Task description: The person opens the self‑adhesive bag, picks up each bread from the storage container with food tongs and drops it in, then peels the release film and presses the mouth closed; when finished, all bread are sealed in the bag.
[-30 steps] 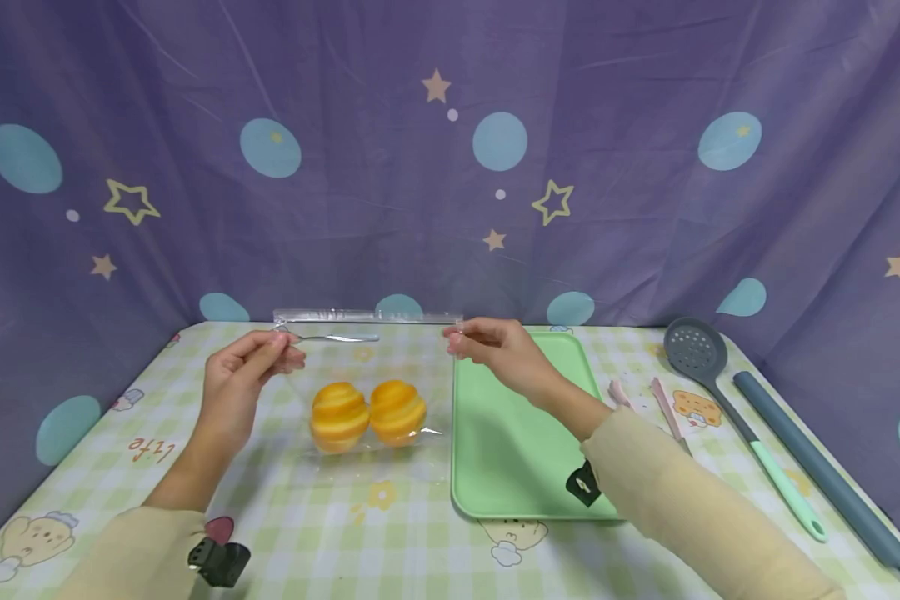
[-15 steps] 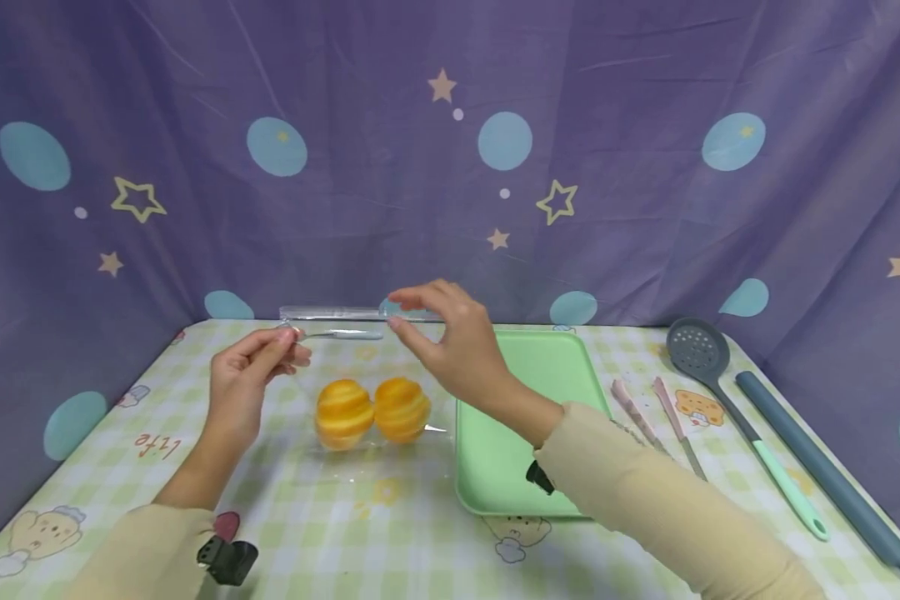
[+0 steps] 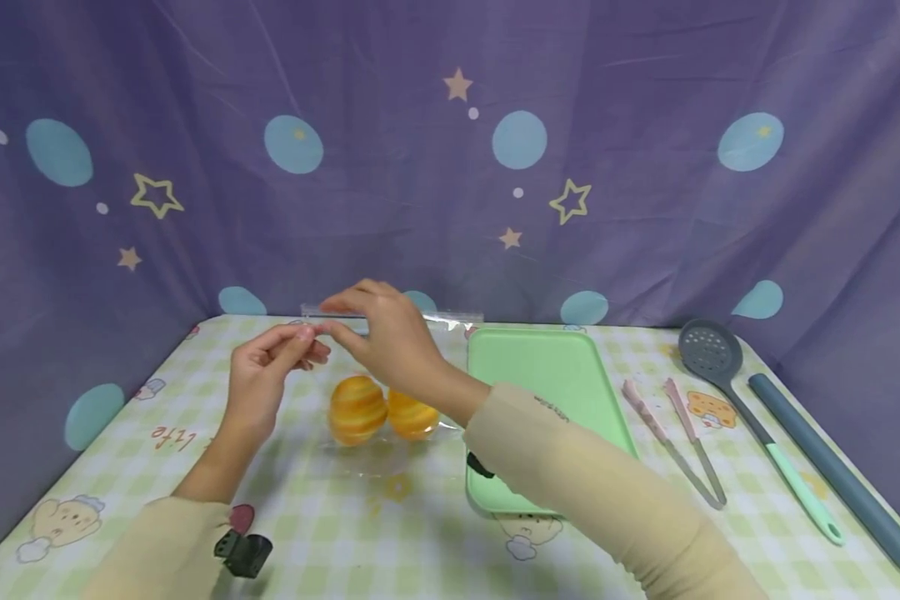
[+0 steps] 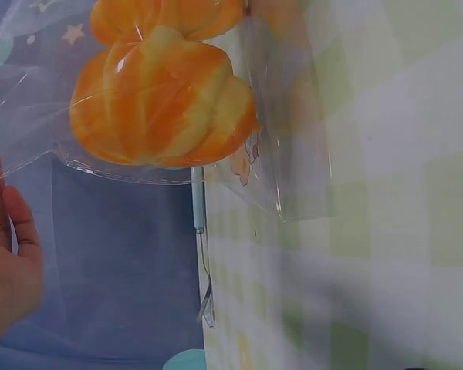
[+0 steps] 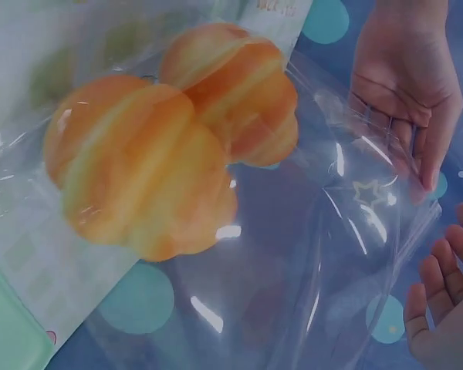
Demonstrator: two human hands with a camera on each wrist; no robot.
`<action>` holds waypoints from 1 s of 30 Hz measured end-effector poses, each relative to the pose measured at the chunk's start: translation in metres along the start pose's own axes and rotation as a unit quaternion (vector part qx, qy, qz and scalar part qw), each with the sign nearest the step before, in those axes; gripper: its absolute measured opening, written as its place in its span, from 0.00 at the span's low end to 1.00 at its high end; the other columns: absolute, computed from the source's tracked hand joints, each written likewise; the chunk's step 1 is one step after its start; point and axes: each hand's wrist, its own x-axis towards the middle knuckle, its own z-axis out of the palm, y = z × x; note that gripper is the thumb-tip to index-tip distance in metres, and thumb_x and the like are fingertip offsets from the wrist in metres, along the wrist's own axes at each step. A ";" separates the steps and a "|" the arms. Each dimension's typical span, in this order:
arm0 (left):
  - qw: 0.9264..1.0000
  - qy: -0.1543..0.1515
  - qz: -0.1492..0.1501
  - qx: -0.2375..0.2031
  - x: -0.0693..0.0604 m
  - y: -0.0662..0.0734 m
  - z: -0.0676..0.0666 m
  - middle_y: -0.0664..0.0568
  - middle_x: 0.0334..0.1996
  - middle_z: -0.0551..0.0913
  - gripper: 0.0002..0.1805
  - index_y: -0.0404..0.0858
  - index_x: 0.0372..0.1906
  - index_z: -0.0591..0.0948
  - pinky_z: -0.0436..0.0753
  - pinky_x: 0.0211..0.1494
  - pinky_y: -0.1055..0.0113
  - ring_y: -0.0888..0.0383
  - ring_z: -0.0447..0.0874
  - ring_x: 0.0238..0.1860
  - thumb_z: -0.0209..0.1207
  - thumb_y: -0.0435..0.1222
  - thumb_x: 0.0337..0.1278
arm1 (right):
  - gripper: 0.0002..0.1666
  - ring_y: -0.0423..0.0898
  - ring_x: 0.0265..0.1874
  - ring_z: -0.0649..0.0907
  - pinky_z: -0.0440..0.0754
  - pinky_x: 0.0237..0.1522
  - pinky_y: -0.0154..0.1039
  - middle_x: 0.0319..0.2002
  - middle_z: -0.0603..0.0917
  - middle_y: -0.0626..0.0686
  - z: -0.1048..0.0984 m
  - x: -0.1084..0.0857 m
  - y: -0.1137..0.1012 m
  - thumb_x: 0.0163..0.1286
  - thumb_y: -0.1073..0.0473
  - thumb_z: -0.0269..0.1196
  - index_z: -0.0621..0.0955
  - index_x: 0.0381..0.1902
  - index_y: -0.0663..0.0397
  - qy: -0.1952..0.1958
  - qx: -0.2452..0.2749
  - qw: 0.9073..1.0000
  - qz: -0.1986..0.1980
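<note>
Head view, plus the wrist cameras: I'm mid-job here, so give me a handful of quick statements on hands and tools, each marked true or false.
1. The clear bag contains two rolls. True.
2. The left hand pinches the bag's upper edge. True.
3. The tongs lie right of the green tray. True.
4. The rolls sit on the tray. False: they are inside the bag, left of it.
5. The right hand holds the tongs. False: the right hand is raised near the left hand.
</note>
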 end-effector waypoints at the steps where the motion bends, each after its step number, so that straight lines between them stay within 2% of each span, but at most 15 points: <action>1: 1.000 -0.003 0.001 0.002 0.000 0.000 0.000 0.52 0.27 0.89 0.10 0.33 0.38 0.88 0.81 0.35 0.71 0.60 0.87 0.28 0.57 0.26 0.72 | 0.16 0.44 0.52 0.82 0.78 0.53 0.32 0.50 0.86 0.47 0.001 0.002 -0.001 0.73 0.52 0.67 0.87 0.54 0.50 -0.003 -0.003 1.000 0.005; 7: 1.000 -0.019 0.012 0.005 0.001 -0.001 0.004 0.54 0.27 0.89 0.12 0.36 0.43 0.89 0.81 0.34 0.72 0.62 0.87 0.27 0.57 0.24 0.71 | 0.16 0.43 0.49 0.83 0.78 0.48 0.30 0.48 0.86 0.46 0.004 0.009 0.000 0.74 0.51 0.66 0.87 0.55 0.49 -0.020 -0.025 0.999 0.025; 12: 1.000 -0.024 0.015 0.014 0.001 -0.001 0.006 0.55 0.27 0.89 0.14 0.41 0.45 0.90 0.81 0.34 0.73 0.63 0.87 0.28 0.57 0.23 0.70 | 0.15 0.41 0.43 0.82 0.77 0.43 0.29 0.44 0.86 0.46 0.006 0.012 0.002 0.75 0.50 0.65 0.88 0.53 0.49 -0.024 -0.038 0.999 0.023; 17: 0.999 -0.022 0.022 0.036 0.003 0.000 0.005 0.54 0.26 0.88 0.15 0.42 0.46 0.89 0.82 0.34 0.74 0.63 0.87 0.27 0.58 0.22 0.69 | 0.13 0.40 0.41 0.82 0.77 0.42 0.29 0.41 0.87 0.45 0.008 0.014 0.002 0.74 0.49 0.65 0.89 0.49 0.48 -0.019 -0.041 0.999 0.015; 21: 0.996 -0.022 0.025 0.077 0.003 0.004 0.005 0.56 0.26 0.88 0.11 0.35 0.47 0.88 0.84 0.36 0.74 0.64 0.87 0.27 0.59 0.23 0.68 | 0.12 0.41 0.40 0.84 0.76 0.41 0.32 0.41 0.88 0.45 0.008 0.015 0.002 0.74 0.50 0.66 0.90 0.47 0.48 -0.016 -0.080 0.997 -0.011; 24: 0.990 -0.020 0.026 0.134 0.002 0.008 0.006 0.60 0.26 0.88 0.09 0.27 0.49 0.86 0.83 0.35 0.75 0.65 0.87 0.27 0.61 0.25 0.68 | 0.12 0.42 0.40 0.85 0.74 0.39 0.35 0.41 0.89 0.45 0.009 0.016 0.002 0.75 0.51 0.65 0.90 0.47 0.48 -0.013 -0.139 0.989 -0.049; 26: 0.984 -0.017 0.029 0.174 0.002 0.010 0.007 0.62 0.25 0.88 0.11 0.24 0.50 0.85 0.80 0.31 0.77 0.66 0.86 0.27 0.62 0.27 0.68 | 0.12 0.42 0.39 0.85 0.73 0.37 0.36 0.41 0.89 0.45 0.010 0.015 0.002 0.76 0.51 0.64 0.90 0.47 0.48 -0.007 -0.175 0.981 -0.077; 28: 0.978 -0.015 0.037 0.204 0.002 0.012 0.007 0.60 0.26 0.88 0.11 0.24 0.50 0.85 0.78 0.28 0.77 0.67 0.86 0.27 0.62 0.27 0.68 | 0.11 0.42 0.39 0.85 0.74 0.38 0.36 0.40 0.89 0.45 0.011 0.014 0.003 0.76 0.52 0.63 0.91 0.45 0.47 0.002 -0.206 0.973 -0.099; 30: 0.974 -0.012 0.045 0.221 0.001 0.013 0.008 0.54 0.28 0.90 0.11 0.24 0.49 0.86 0.79 0.28 0.77 0.68 0.86 0.26 0.62 0.27 0.68 | 0.10 0.42 0.38 0.85 0.75 0.40 0.36 0.38 0.89 0.44 0.013 0.013 0.004 0.76 0.53 0.64 0.91 0.43 0.47 0.014 -0.224 0.968 -0.116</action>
